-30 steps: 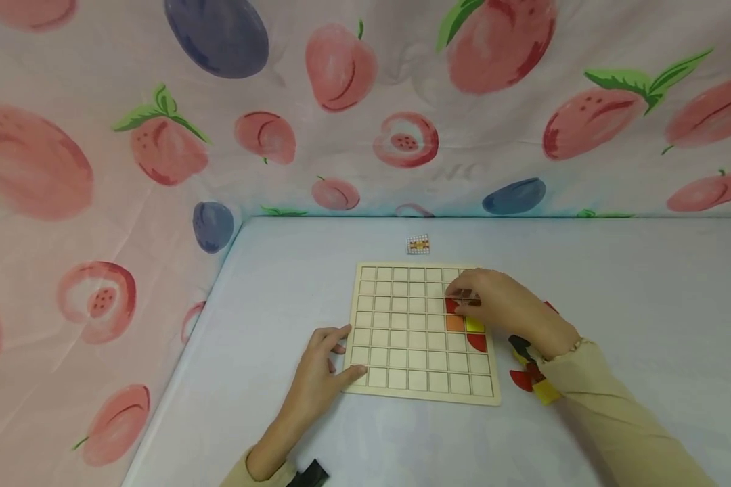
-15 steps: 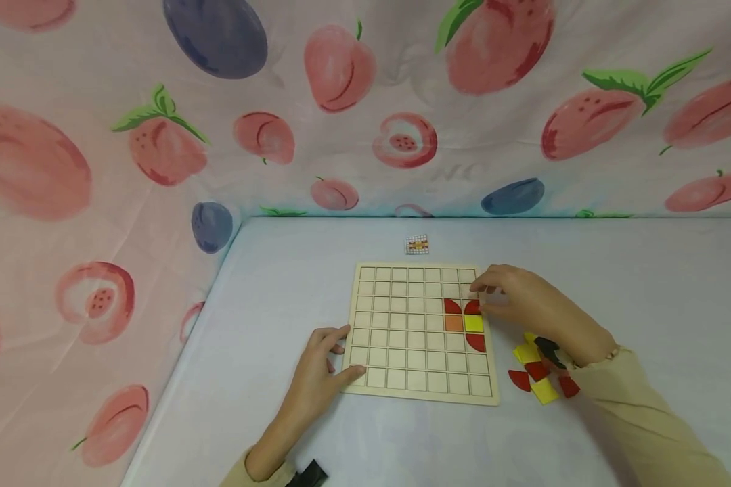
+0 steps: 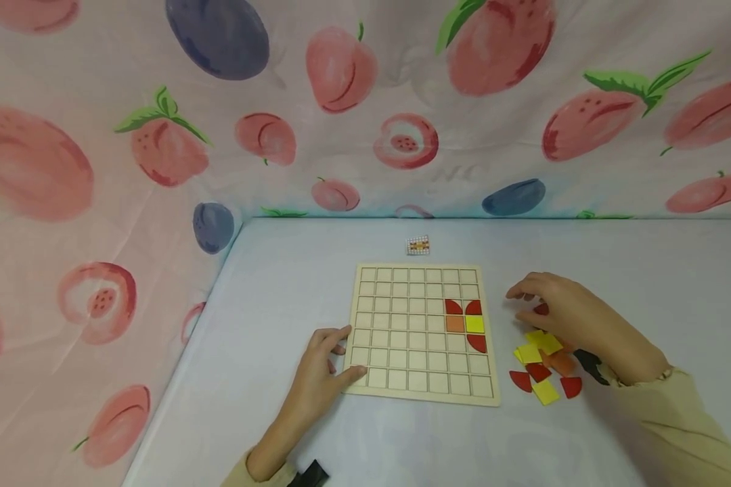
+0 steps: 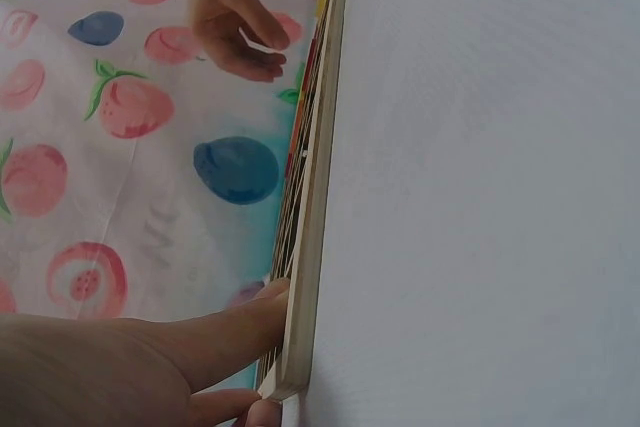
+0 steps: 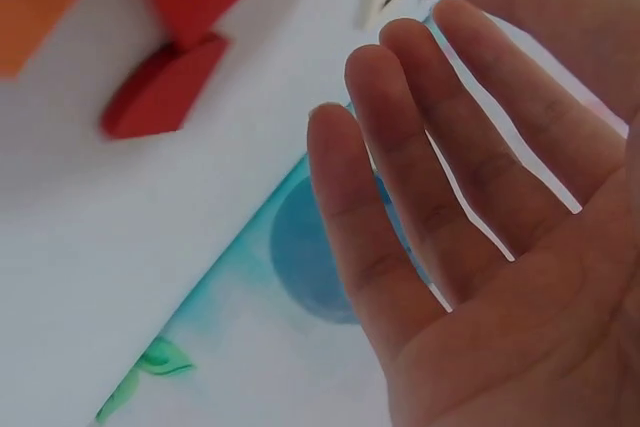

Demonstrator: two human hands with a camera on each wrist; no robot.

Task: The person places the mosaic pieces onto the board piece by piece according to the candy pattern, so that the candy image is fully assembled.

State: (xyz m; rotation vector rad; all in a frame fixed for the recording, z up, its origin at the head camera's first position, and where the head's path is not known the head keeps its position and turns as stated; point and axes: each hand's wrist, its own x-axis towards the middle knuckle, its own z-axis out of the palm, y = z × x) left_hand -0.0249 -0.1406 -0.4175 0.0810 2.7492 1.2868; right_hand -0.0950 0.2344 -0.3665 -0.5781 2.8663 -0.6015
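My left hand (image 3: pixel 317 368) steadies the wooden grid board (image 3: pixel 402 393), its thumb laid over the left border and its other fingers along the left edge. The left wrist view shows these fingers at the board's corner. To the right of the board, my right hand (image 3: pixel 563 308) hovers over loose tiles with its fingers spread and nothing in them; its bare palm (image 5: pixel 540 297) faces the right wrist camera. Set in the board's right columns are red quarter-round tiles (image 3: pixel 476 343), an orange square tile (image 3: pixel 455 324) and a yellow square tile (image 3: pixel 474 325).
Yellow squares (image 3: pixel 545 391), red quarter-rounds (image 3: pixel 571 387) and orange tiles (image 3: pixel 562 363) lie in a loose heap right of the board, partly under the right hand. A small pattern card (image 3: pixel 417 245) lies behind the board. Fruit-print cloth (image 3: pixel 341 155) rises behind the white table.
My right hand has left the upper right squares of the board and moved right, over the heap. A red quarter-round that it covered now shows above the yellow tile. The left hand stays put.
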